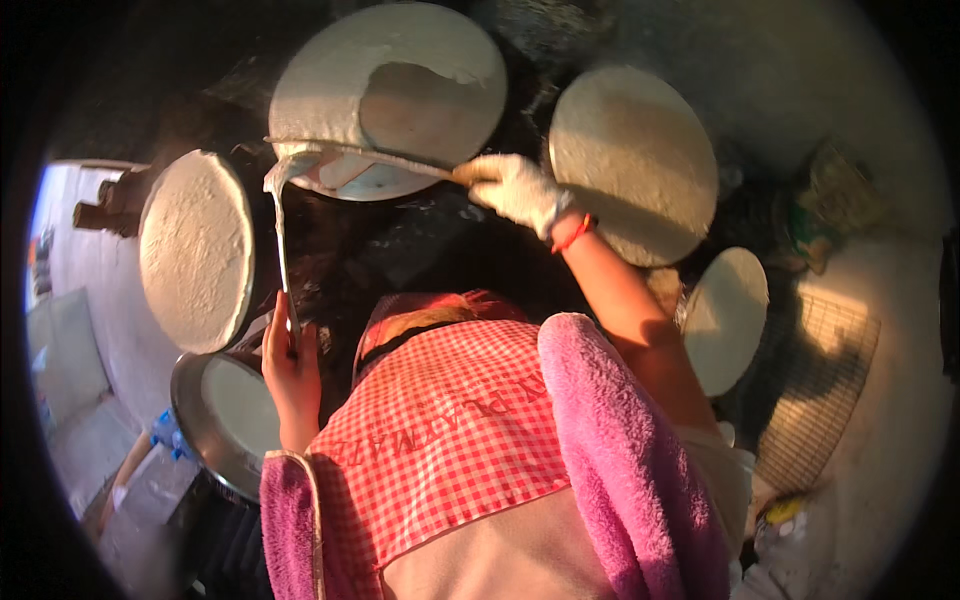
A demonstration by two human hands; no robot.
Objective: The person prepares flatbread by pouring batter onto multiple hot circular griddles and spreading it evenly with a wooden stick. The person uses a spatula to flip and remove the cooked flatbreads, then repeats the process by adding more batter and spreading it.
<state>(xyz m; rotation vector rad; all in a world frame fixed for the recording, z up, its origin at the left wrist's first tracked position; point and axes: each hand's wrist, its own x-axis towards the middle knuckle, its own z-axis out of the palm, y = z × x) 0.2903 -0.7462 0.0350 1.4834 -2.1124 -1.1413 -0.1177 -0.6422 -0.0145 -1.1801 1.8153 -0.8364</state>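
My right hand (pixel 514 191), in a white glove, grips the end of a long flat spreading tool (pixel 382 156). The tool lies across the near part of a large round griddle (pixel 435 112), partly coated with pale batter (pixel 322 82). Bare, my left hand (pixel 292 356) holds the handle of a metal utensil (pixel 282 247); its upper end is covered in thick batter and meets the spreader's left end. Whether the two touch cannot be told. Below and left of my left hand is a steel basin (pixel 225 450) of pale liquid (pixel 240 401).
A round batter-covered plate (pixel 196 251) stands at the left. Two more pale round plates are at the right, one large (pixel 634 165) and one smaller (pixel 726 322). Beyond them is a wire rack (pixel 817 390). A wooden pole (pixel 131 469) with a blue fitting reaches the basin.
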